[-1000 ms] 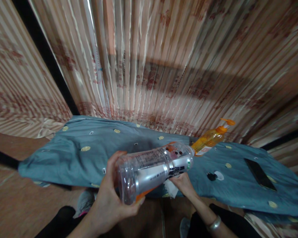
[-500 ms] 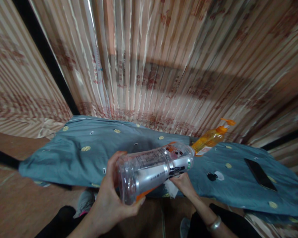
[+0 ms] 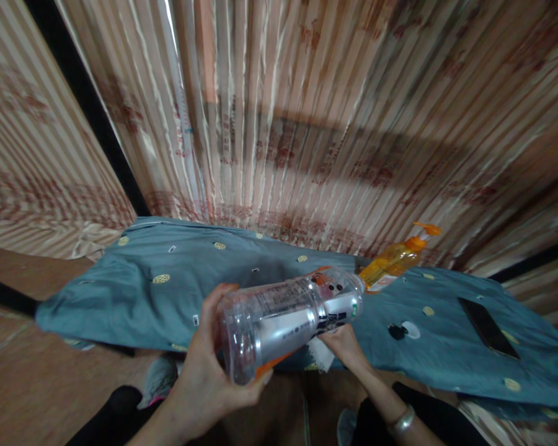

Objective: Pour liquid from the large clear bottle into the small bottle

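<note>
A clear plastic bottle with a silver and orange label lies tilted across the middle of the view. My left hand is closed round its base end, thumb below and fingers above. Beneath the bottle's other end, my right hand has its fingers pressed together on a white tissue; the bottle hides part of the fingers. Just beyond the bottle's far end stands an orange pump bottle with yellow-orange liquid.
A blue-green patterned cloth covers the long surface ahead. On its right side lie a dark phone and a small black-and-white item. Striped curtains hang behind, with black poles at the sides.
</note>
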`<move>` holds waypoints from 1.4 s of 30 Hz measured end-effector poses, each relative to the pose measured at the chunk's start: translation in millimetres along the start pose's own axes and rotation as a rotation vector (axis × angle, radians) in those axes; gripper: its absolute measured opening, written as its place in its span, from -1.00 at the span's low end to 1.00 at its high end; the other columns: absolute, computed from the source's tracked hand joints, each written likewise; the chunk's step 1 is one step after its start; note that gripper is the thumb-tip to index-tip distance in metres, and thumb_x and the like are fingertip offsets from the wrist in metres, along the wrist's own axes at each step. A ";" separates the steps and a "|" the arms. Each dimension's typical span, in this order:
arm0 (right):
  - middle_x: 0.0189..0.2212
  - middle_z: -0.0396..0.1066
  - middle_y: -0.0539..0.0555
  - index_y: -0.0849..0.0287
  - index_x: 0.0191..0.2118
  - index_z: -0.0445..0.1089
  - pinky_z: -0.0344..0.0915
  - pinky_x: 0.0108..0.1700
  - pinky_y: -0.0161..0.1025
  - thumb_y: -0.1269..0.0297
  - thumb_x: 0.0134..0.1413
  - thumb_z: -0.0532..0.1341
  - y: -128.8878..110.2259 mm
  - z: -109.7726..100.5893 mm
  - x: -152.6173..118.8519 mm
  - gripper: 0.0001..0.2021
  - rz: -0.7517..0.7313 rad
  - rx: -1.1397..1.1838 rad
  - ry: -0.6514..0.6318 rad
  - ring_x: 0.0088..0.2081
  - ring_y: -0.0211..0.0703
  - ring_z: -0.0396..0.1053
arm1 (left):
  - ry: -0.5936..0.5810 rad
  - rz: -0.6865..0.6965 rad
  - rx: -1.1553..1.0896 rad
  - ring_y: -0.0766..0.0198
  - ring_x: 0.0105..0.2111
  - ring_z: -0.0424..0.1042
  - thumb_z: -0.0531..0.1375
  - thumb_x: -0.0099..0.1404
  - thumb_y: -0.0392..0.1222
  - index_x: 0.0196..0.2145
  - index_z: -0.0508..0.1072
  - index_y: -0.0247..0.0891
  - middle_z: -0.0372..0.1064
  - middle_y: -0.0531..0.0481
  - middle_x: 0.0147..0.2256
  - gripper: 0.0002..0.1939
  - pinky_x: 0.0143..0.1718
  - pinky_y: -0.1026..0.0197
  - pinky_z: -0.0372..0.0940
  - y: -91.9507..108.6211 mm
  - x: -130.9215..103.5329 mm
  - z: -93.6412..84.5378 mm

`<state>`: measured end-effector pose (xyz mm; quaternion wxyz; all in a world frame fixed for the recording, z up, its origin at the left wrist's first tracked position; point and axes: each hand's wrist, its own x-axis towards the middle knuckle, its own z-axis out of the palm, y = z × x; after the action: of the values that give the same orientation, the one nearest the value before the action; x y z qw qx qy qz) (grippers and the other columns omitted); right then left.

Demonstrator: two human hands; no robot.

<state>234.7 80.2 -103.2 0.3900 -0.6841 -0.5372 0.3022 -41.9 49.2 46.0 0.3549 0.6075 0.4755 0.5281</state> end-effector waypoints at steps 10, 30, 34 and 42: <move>-0.46 0.62 0.14 0.13 -0.52 0.50 0.51 -0.22 -0.07 0.03 -0.25 0.37 2.4 -0.4 0.5 -0.74 -0.011 0.019 0.006 -0.31 0.14 0.58 | -0.002 0.015 -0.006 0.10 -0.14 0.54 0.29 0.01 -0.18 0.17 0.15 -0.13 0.40 -0.04 -0.08 -0.23 -0.07 0.06 0.46 1.3 0.1 0.2; -0.51 0.60 0.10 0.12 -0.54 0.50 0.45 -0.37 -0.19 -0.01 -0.18 0.31 7.2 1.4 1.5 -0.72 -0.054 -0.024 -0.011 -0.38 0.05 0.56 | -0.020 0.015 0.013 0.14 -0.11 0.55 0.29 0.03 -0.16 0.17 0.13 -0.12 0.40 -0.05 -0.05 -0.24 -0.06 0.08 0.47 1.8 0.7 -1.1; -0.48 0.61 0.12 0.13 -0.55 0.49 0.47 -0.32 -0.16 -0.01 -0.19 0.32 7.2 0.6 1.5 -0.71 -0.050 -0.018 -0.004 -0.34 0.08 0.57 | -0.023 0.025 0.018 0.09 -0.11 0.55 0.30 0.02 -0.19 0.17 0.14 -0.14 0.42 -0.08 -0.05 -0.24 -0.06 0.02 0.47 0.6 0.8 -2.0; -0.40 0.64 0.15 0.12 -0.48 0.53 0.51 -0.18 -0.05 0.00 -0.20 0.37 5.8 -0.8 1.1 -0.73 -0.035 0.006 -0.008 -0.25 0.17 0.59 | -0.007 0.029 0.064 0.07 -0.11 0.55 0.30 0.03 -0.15 0.18 0.14 -0.15 0.41 -0.08 -0.06 -0.23 -0.06 0.04 0.48 1.1 1.0 -1.9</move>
<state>238.5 80.4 -107.7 0.3950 -0.6723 -0.5496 0.2999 -43.6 49.6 47.6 0.3291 0.6273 0.4821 0.5155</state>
